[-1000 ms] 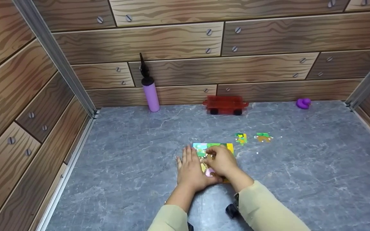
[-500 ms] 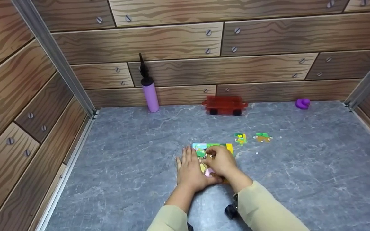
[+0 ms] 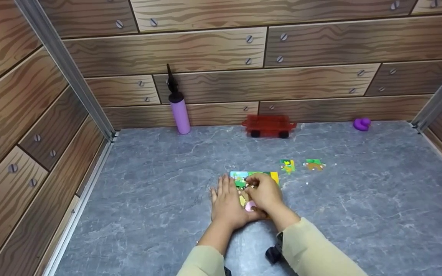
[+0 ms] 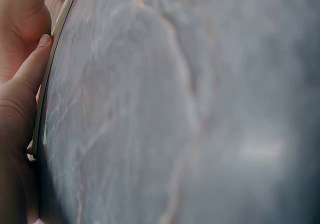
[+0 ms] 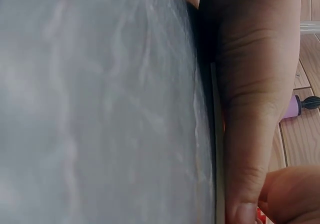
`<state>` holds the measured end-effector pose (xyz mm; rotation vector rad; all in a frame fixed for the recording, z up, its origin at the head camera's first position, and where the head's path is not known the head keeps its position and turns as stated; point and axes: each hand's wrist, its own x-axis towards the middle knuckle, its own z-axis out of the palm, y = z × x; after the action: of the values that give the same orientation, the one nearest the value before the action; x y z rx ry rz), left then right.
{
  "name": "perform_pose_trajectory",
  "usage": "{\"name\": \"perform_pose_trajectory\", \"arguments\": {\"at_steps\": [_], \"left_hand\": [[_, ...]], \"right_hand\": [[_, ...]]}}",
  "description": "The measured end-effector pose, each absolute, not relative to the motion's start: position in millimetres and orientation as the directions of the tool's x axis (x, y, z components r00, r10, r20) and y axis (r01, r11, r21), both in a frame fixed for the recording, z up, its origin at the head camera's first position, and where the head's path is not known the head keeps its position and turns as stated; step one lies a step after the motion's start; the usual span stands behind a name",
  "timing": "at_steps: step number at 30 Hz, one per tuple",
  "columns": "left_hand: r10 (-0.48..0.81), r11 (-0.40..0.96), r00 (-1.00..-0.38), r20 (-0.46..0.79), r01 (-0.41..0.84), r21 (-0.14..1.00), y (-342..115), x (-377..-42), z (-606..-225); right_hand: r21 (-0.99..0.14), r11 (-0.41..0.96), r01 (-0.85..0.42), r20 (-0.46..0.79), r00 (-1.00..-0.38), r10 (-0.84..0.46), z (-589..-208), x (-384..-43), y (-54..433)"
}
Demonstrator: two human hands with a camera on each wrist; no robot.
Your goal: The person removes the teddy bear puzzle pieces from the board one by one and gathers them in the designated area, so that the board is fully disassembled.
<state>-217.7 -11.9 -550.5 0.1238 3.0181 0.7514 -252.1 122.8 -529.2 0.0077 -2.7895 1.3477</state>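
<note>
A colourful picture puzzle board (image 3: 274,177) lies on the grey marbled table. My left hand (image 3: 225,205) rests with straight fingers over its left side, and the thumb (image 4: 35,66) runs along the near edge. Above the middle of the board, my right hand (image 3: 266,193) has its fingers bent, with thumb and index finger pinching a brown puzzle piece (image 3: 250,186), mostly covered by the hand. In the right wrist view the board's thin edge (image 5: 218,159) shows beside the left thumb. Two loose puzzle pieces, one yellow and green (image 3: 288,166), one brown and green (image 3: 314,165), lie beyond the board's right corner.
Along the back wall stand a purple hand pump (image 3: 180,115) with a black top, a red toy wagon (image 3: 269,124) and a purple rubber duck (image 3: 362,124). Wood-patterned walls (image 3: 205,50) enclose the table (image 3: 148,191). A white speck (image 3: 307,183) lies right of the board.
My right hand and sleeve have shifted very slightly left, its fingers still at the same spot on the board. The left hand and the loose pieces stay where they were.
</note>
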Motion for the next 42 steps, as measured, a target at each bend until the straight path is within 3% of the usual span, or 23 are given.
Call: {"name": "perform_pose_trajectory", "arguments": {"at_steps": [9, 19, 25, 42], "left_hand": [[0.09, 0.878, -0.996, -0.001, 0.079, 0.472, -9.5, -218.8, -549.1], [0.086, 0.882, -0.996, -0.005, 0.073, 0.466, -10.0, -219.0, -552.3], [0.088, 0.887, -0.996, 0.012, 0.084, 0.455, -11.1, -218.6, -551.5], [0.089, 0.893, -0.996, -0.006, 0.077, 0.443, -11.2, -218.7, -551.5]], "right_hand": [[-0.786, 0.619, -0.007, 0.059, -0.996, 0.063, -529.5, -252.7, 125.3], [-0.868, 0.484, -0.112, 0.141, -0.99, 0.025, -527.8, -258.5, 142.1], [-0.915, 0.391, -0.102, 0.122, -0.992, 0.025, -524.5, -260.9, 160.8], [-0.856, 0.496, -0.146, 0.239, -0.963, 0.129, -512.3, -276.0, 249.8]]}}
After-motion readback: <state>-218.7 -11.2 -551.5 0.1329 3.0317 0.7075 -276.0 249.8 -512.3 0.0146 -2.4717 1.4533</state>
